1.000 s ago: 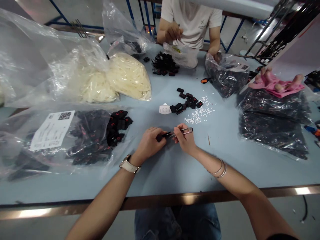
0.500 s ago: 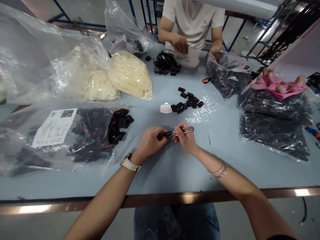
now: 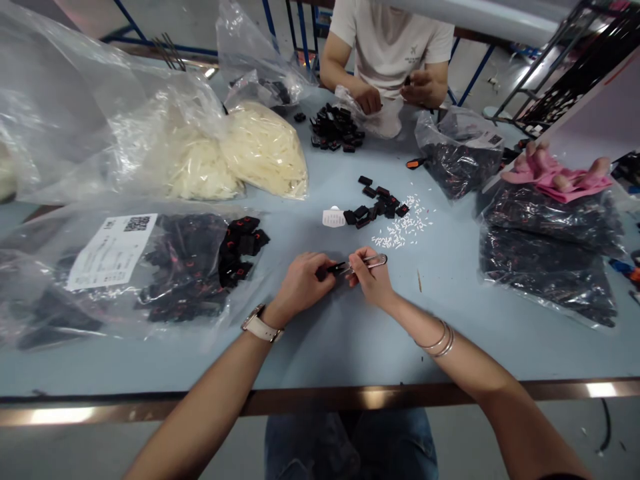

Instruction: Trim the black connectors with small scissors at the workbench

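Note:
My left hand (image 3: 301,285) pinches a small black plastic part (image 3: 325,271) just above the blue table (image 3: 350,333). My right hand (image 3: 371,280) grips metal tweezers (image 3: 367,261), whose tips meet the black part. Both hands are closed and nearly touch each other. Just beyond them lie a small pile of black parts (image 3: 373,203), a scatter of tiny white pieces (image 3: 403,225) and a small white piece (image 3: 333,217).
Clear bags of black parts lie at left (image 3: 150,273) and right (image 3: 545,247). Bags of white pieces (image 3: 240,153) sit at the back left. A person in a white shirt (image 3: 395,47) works across the table beside another black pile (image 3: 335,130). A pink glove (image 3: 555,175) rests at right.
My hands have stayed in place on the part and tweezers. The person opposite has brought both hands together in front of the chest.

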{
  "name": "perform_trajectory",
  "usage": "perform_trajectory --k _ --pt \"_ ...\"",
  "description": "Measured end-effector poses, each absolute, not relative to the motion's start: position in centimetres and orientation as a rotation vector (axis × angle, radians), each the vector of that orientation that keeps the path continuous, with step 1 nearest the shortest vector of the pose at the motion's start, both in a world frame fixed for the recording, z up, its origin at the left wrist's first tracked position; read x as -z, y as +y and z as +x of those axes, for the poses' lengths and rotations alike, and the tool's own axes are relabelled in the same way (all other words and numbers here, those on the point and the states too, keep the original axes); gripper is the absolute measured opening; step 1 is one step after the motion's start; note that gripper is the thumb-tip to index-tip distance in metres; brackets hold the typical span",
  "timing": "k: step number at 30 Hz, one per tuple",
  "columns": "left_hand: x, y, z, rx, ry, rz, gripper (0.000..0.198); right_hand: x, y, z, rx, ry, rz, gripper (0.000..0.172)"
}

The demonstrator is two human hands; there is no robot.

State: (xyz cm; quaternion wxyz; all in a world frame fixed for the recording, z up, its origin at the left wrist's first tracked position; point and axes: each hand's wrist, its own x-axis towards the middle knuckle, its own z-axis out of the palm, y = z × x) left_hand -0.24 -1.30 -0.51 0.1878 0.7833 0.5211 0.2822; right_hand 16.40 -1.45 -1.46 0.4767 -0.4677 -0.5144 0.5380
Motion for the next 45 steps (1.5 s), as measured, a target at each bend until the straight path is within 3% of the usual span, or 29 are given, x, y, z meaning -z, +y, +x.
perform_trajectory --k 6,21,31,39,45 --pt "0.5 -1.3 -0.2 -0.786 1.474 2.199 0.006 1.3 -1.3 16.4 -1.285 -1.337 -1.18 0.044" --pt "0.1 -1.3 -0.1 -0.695 1.514 2.2 0.01 -0.5 -1.9 16.1 -0.985 -1.811 -1.278 0.025" --pt "0.3 -1.4 -0.2 -0.766 1.494 2.162 0.004 1.5 -2.0 16.5 -1.116 -1.457 -1.174 0.039" --pt "0.1 -1.3 -0.2 -0.733 1.499 2.169 0.008 1.1 -1.8 16.4 -1.105 -1.642 -1.187 0.032" --pt "0.3 -1.3 -0.1 -0.748 1.505 2.151 0.007 1.5 -1.9 16.5 -1.116 -1.486 -1.203 0.035"
